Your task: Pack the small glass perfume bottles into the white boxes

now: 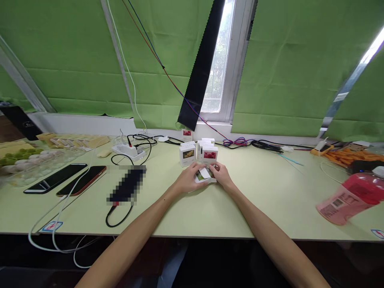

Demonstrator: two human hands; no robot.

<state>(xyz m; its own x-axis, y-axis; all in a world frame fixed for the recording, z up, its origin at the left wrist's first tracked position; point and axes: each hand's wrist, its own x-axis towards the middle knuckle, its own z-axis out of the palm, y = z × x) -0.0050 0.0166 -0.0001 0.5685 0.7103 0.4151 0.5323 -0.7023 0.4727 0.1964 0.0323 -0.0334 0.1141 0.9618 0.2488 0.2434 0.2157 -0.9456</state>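
Observation:
Between my hands a small white card box (205,173) with a greenish picture lies on the table, a white flap or slip of paper raised over it. My left hand (189,179) is closed around its left side, thumb near the front edge. At the right end, my right hand (221,175) grips the box with bent fingers; some fingertips are hidden. Just behind stand similar white boxes: one with a red picture (209,155) and one with a yellowish picture (188,155). Another box (187,135) stands farther back by the wall.
To the left lie two phones (55,179) (81,181), a pixelated dark device (127,185) and a white power strip (129,151) with cables. An egg tray (36,164) sits far left. On the right are a pink bottle (349,196) and a black cable bundle (267,145).

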